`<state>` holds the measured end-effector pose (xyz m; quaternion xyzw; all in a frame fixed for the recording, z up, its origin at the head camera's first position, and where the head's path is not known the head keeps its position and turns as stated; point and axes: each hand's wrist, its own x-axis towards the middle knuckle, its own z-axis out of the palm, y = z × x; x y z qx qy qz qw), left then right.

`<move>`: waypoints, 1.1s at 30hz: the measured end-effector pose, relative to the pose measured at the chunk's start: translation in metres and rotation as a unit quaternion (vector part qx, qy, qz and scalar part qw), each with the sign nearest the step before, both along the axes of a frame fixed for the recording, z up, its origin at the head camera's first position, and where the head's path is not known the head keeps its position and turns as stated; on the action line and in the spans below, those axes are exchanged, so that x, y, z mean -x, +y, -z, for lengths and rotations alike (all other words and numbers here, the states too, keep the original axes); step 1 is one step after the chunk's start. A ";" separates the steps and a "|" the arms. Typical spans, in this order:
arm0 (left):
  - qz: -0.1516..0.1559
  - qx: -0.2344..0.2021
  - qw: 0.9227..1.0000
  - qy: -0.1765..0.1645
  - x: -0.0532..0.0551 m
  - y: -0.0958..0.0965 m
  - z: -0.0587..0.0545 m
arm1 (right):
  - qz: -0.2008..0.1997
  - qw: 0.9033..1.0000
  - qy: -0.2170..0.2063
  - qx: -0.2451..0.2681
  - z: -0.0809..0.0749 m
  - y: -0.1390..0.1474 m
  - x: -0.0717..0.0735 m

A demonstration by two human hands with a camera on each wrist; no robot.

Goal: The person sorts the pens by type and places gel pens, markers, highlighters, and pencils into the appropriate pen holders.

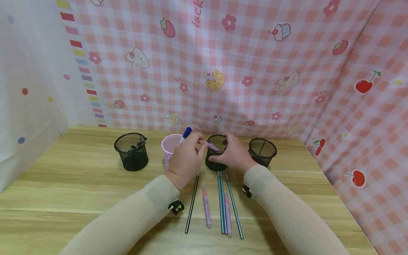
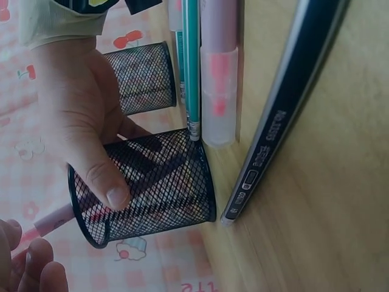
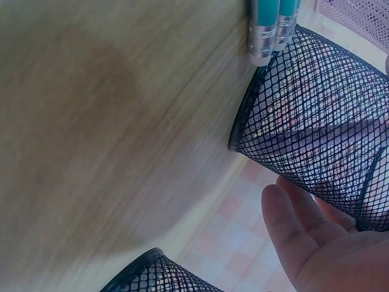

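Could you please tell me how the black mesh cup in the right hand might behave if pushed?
The black mesh cup is probably light for its size, as its wall is open mesh. It looks fairly stiff: no dent shows where the right hand holds it. Pushed low, it would likely slide rather than roll, standing mouth up.

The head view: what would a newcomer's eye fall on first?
Probably the pink checked cloth across the background. Next, near the centre, the left hand pinches a purple and pink marker whose end is inside a black mesh cup that the right hand grips. The blue cap by the pink cup, further left, also stands out.
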<state>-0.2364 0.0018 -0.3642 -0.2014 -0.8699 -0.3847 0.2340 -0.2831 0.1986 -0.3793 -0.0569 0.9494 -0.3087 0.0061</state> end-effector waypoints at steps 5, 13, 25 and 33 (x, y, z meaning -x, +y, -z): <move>-0.003 0.014 1.000 0.013 0.000 0.003 0.002 | 0.000 1.000 0.006 -0.001 0.001 0.000 0.000; -0.011 0.036 0.999 0.016 0.002 0.008 0.006 | -0.003 1.000 0.011 -0.004 0.002 0.001 0.001; -0.017 0.051 0.998 -0.015 0.004 0.014 0.009 | -0.002 1.000 0.017 -0.010 0.003 0.001 0.002; -0.019 0.059 0.998 -0.031 0.007 0.016 0.010 | -0.004 1.000 0.016 -0.010 0.003 0.001 0.002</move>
